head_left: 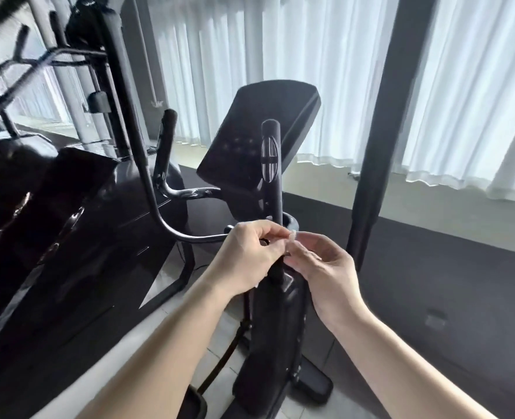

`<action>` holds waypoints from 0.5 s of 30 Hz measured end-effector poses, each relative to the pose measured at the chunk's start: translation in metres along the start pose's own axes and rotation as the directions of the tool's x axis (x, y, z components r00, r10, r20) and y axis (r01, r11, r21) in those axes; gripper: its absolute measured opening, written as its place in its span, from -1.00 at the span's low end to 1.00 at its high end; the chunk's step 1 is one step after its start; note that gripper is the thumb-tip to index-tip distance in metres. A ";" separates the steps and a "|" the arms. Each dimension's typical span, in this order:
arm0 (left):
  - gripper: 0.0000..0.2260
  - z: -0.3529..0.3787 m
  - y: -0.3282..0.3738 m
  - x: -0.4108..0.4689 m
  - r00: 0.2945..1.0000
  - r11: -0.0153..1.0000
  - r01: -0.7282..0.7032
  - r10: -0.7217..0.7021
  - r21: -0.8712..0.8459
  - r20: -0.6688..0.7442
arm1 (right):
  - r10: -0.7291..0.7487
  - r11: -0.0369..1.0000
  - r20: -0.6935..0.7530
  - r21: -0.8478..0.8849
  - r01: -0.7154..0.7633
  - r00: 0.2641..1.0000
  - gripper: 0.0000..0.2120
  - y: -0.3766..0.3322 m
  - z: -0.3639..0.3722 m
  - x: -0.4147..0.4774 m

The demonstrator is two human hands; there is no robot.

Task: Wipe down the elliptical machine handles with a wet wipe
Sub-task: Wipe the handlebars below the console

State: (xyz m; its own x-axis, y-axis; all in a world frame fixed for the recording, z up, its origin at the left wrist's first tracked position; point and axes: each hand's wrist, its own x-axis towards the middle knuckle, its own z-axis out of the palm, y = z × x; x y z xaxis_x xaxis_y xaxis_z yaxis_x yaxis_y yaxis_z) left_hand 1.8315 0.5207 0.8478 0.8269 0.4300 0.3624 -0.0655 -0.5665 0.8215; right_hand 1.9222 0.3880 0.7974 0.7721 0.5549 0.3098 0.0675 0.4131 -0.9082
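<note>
Head view: left hand (250,255), right hand (325,269) both pinch wet wipe (292,237) between them.

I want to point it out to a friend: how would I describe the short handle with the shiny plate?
Find the big black tilted console mid-frame. Right in front of it stands a short upright handle. Unlike the long plain bars on either side, it carries a shiny striped metal plate.

I am in a gym room: black elliptical machine (257,137) ahead, another black machine (77,213) left, dark floor mat (431,282), white curtains (310,71).
</note>
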 end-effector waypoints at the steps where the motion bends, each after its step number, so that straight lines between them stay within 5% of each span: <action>1: -0.93 -0.007 0.000 0.004 1.000 1.000 -0.003 0.003 0.008 0.014 | 0.008 1.000 -0.007 0.008 -0.008 1.000 -0.74 -0.002 0.006 0.004; 5: -0.86 -0.031 -0.002 0.021 0.994 0.999 -0.036 0.036 -0.002 0.108 | 0.031 0.999 -0.075 0.025 -0.030 0.997 -0.73 -0.004 0.030 0.023; 9: -0.85 -0.053 -0.005 0.042 0.975 0.993 -0.120 0.119 -0.008 0.185 | -0.073 0.997 -0.166 -0.049 0.066 0.983 -0.94 -0.013 0.047 0.046; 15: -0.87 -0.076 -0.012 0.098 0.973 0.982 -0.187 0.187 0.015 -0.137 | -0.408 0.860 -0.308 -0.444 0.249 0.859 -0.70 -0.043 0.056 0.101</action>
State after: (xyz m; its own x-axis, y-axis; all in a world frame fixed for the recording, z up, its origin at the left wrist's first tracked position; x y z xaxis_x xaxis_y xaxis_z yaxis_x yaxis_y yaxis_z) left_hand 1.8706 0.6230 0.9063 0.7158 0.4081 0.5666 -0.2109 -0.6472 0.7326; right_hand 1.9618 0.4670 0.8832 0.8306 0.0860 0.5502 0.5314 0.1731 -0.8292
